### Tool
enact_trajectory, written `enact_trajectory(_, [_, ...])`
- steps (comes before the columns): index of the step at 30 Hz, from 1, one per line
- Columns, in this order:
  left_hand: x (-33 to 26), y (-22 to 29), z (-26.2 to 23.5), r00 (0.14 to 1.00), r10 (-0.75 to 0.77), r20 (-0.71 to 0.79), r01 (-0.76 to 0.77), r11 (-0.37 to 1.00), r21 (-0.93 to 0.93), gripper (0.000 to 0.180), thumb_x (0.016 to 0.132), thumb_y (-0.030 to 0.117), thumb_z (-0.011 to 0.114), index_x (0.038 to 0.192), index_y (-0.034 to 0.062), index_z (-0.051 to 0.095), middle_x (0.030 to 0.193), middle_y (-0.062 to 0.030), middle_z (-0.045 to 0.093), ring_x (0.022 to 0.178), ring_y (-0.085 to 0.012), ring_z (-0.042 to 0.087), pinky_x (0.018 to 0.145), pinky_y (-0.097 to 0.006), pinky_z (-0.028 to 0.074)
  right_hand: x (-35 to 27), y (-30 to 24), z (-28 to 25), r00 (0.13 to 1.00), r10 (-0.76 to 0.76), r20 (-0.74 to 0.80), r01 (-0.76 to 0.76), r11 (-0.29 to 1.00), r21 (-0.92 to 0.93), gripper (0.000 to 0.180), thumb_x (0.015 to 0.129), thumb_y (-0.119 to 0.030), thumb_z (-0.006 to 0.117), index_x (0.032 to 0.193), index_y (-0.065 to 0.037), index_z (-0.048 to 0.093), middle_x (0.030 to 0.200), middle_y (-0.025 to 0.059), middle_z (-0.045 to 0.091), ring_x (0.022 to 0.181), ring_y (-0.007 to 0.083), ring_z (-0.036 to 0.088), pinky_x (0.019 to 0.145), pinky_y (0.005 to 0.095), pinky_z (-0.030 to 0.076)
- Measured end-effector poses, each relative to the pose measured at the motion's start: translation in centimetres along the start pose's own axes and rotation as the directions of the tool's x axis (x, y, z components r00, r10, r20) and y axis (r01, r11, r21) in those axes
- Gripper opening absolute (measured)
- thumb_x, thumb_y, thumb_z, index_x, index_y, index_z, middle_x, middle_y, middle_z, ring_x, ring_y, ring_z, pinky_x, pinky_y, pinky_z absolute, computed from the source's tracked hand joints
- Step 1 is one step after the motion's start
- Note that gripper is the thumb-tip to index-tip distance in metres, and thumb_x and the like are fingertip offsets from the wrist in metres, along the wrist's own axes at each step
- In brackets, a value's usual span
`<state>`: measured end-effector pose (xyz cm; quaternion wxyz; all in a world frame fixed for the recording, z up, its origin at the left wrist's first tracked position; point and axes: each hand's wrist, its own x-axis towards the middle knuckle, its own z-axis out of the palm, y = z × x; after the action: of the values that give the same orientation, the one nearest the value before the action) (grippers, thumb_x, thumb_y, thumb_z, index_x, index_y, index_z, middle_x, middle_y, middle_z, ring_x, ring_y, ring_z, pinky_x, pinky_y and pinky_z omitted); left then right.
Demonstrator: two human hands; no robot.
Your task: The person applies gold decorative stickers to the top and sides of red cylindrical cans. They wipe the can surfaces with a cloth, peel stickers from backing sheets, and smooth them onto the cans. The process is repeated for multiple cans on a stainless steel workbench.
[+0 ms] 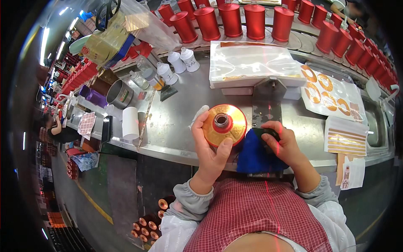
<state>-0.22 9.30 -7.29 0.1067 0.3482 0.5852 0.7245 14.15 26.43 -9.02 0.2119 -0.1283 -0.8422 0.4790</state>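
Note:
My left hand (208, 153) is wrapped round a red bottle (242, 136), its open neck facing up toward me. A shiny gold ring label (236, 119) covers the bottle's shoulder around the neck. White material, perhaps a glove or finger cover, shows at the left fingertips. Just right of the bottle, my right hand (289, 145) pinches a small flat dark piece (268, 133) with a greenish edge, whose kind I cannot make out. Below that piece a blue cloth (255, 155) hangs over the table's front edge. The dark piece and the bottle are apart.
Red bottles (231, 20) line a conveyor (201, 44) along the back. Gold ring label sheets (325, 90) and gold strip labels (345, 136) lie to the right near a sink (380, 126). White spray bottles (189, 59), a metal pot (120, 94) and a paper roll (130, 123) stand left.

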Motion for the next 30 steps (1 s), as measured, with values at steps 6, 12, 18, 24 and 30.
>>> enact_trajectory(6, [0.3,-0.1,-0.2,0.999,-0.038,0.015,0.040,0.985,-0.167,0.082,0.086,0.035,0.068,0.145,0.0011,0.023,0.139,-0.0137,0.039,0.128,-0.0214,0.043,0.108,-0.035,0.036,-0.1,-1.0,0.4,0.990,0.097,-0.107,-0.096,0.995,0.012,0.019,0.086,-0.004,0.064,0.103,-0.002,0.055,0.085,0.0123,0.063,0.073,0.0234,0.062,0.065,0.0326,0.049])
enact_trajectory(12, [0.9,-0.7,-1.8,0.990,0.030,0.135,-0.004,0.981,-0.193,0.079,0.090,0.034,0.063,0.147,-0.0028,0.022,0.144,-0.0167,0.035,0.132,-0.0239,0.040,0.111,-0.036,0.031,3.5,-5.3,-2.4,0.852,-0.524,-0.007,0.503,0.820,-0.273,0.020,0.074,-0.005,0.070,0.091,-0.008,0.059,0.084,0.0055,0.057,0.073,0.0214,0.055,0.068,0.0373,0.044])
enact_trajectory(18, [1.5,-0.3,-3.0,0.963,0.019,0.268,0.007,0.995,-0.096,0.081,0.088,0.033,0.063,0.147,-0.0049,0.022,0.145,-0.0174,0.035,0.133,-0.0247,0.039,0.111,-0.037,0.031,6.8,-9.1,-1.9,0.563,-0.738,0.371,0.818,0.437,-0.374,0.018,0.069,-0.016,0.065,0.085,-0.012,0.058,0.091,0.0011,0.053,0.081,0.0179,0.051,0.075,0.0373,0.040])
enact_trajectory(24, [1.5,-0.7,-2.8,0.966,0.011,0.257,0.028,0.989,-0.145,0.081,0.088,0.033,0.063,0.147,-0.0051,0.022,0.146,-0.0175,0.034,0.133,-0.0251,0.039,0.111,-0.037,0.030,7.1,-9.4,-2.8,0.586,-0.750,0.308,0.796,0.462,-0.390,0.023,0.067,-0.018,0.068,0.089,-0.012,0.063,0.087,0.0001,0.052,0.077,0.0192,0.052,0.075,0.0375,0.040])
enact_trajectory(30, [1.2,-1.2,-2.5,0.980,0.045,0.196,-0.022,0.993,-0.120,0.095,0.086,0.040,0.069,0.149,-0.0044,0.013,0.144,-0.0193,0.035,0.132,-0.0266,0.040,0.111,-0.039,0.031,5.3,-7.5,-3.9,0.957,-0.217,0.193,0.203,0.975,0.088,0.021,0.083,-0.021,0.073,0.096,-0.006,0.065,0.082,0.0036,0.062,0.079,0.0151,0.061,0.070,0.0318,0.047])
